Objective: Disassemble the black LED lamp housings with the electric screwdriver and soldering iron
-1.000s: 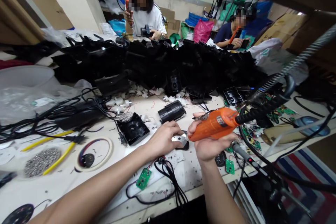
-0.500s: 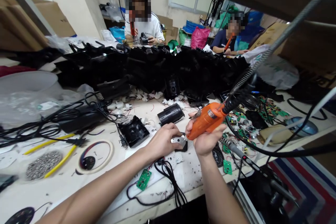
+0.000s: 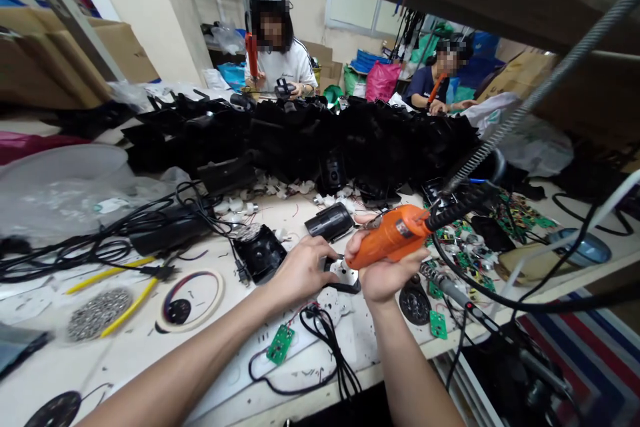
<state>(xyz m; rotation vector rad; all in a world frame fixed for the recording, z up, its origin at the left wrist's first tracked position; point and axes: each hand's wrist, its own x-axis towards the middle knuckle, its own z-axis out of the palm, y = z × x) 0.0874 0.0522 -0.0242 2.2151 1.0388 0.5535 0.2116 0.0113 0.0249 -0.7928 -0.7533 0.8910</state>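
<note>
My right hand (image 3: 383, 273) is wrapped round an orange electric screwdriver (image 3: 395, 235) whose tip points down and left. A black cord and a coiled metal spring (image 3: 525, 113) run up from its rear. My left hand (image 3: 300, 270) is closed on a small black part with a silver plate (image 3: 345, 275), held on the table right under the screwdriver tip. A black cylinder part (image 3: 330, 221) lies just behind my hands.
A long heap of black plastic housings (image 3: 300, 137) fills the table's far side. Black cables (image 3: 125, 227), yellow pliers (image 3: 120, 287), a tape ring (image 3: 190, 291), a pile of screws (image 3: 97, 312), green circuit boards (image 3: 281, 343) lie around. Two other people sit behind the heap.
The screwdriver has tilted down and moved left, its tip closing on the part. My left hand stays on the part. The view shifted slightly.
</note>
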